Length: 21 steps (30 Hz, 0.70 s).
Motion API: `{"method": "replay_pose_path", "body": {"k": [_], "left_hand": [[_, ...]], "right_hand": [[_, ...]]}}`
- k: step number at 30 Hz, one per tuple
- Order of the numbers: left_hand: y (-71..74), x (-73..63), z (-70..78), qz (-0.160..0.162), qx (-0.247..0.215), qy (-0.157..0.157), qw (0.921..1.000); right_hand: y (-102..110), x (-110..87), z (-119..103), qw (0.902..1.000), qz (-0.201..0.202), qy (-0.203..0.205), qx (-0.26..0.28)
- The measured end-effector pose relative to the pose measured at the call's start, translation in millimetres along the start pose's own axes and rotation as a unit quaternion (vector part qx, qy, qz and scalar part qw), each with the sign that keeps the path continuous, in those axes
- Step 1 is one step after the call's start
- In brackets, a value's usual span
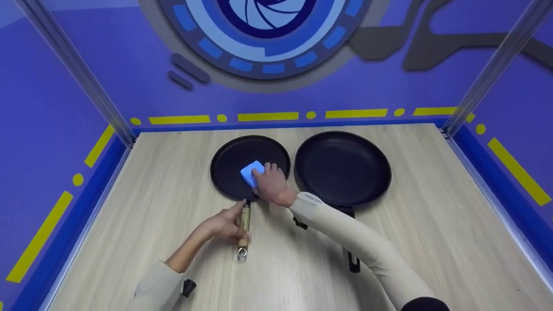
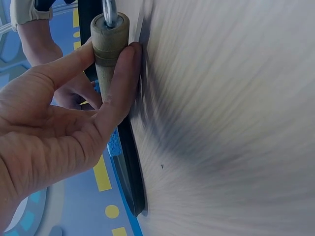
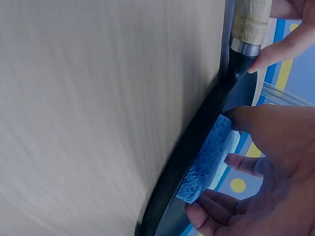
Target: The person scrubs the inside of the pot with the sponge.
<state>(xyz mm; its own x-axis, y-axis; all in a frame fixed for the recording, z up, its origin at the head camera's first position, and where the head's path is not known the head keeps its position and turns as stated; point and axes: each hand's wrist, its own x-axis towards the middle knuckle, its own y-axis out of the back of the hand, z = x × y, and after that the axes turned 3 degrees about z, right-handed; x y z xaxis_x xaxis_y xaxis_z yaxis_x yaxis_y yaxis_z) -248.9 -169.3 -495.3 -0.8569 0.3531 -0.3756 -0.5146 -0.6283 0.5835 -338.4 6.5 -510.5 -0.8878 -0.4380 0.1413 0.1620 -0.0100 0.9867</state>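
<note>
In the head view a small flat black frying pan [image 1: 229, 157] lies on the table with its wooden handle [image 1: 244, 220] toward me. My left hand [image 1: 222, 223] holds that handle, thumb and fingers on either side of it in the left wrist view, near the metal hanging ring [image 2: 110, 14]. A blue sponge [image 1: 251, 173] is gripped by my right hand [image 1: 271, 183] over the inside of the pan, toward its near right part. From the right wrist, the porous blue sponge [image 3: 209, 157] shows between thumb and fingers, behind the pan's rim [image 3: 172, 172].
Close to the right stands a larger, deeper black frying pan [image 1: 341, 168], its black handle [image 1: 354, 261] pointing toward me and partly hidden by my right forearm. The wood-grain table [image 1: 164, 172] is bounded by blue panels [image 1: 99, 52] at the back and sides.
</note>
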Motion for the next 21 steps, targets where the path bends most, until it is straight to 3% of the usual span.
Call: {"method": "replay_pose_path", "body": {"k": [5, 13, 21], "left_hand": [[1.7, 2.8, 0.1, 0.003, 0.015, 0.004, 0.9999], [0.4, 1.9, -0.1, 0.009, -0.012, 0.005, 0.9999], [-1.3, 0.7, 1.3, 0.012, -0.006, 0.009, 0.9999]], "right_hand": [[-0.9, 4.8, -3.4, 0.9981, 0.000, 0.034, 0.052], [-6.2, 14.2, -18.3, 0.9921, 0.016, 0.105, 0.067], [-12.9, 31.8, -21.9, 0.9894, 0.021, 0.119, 0.081]]}}
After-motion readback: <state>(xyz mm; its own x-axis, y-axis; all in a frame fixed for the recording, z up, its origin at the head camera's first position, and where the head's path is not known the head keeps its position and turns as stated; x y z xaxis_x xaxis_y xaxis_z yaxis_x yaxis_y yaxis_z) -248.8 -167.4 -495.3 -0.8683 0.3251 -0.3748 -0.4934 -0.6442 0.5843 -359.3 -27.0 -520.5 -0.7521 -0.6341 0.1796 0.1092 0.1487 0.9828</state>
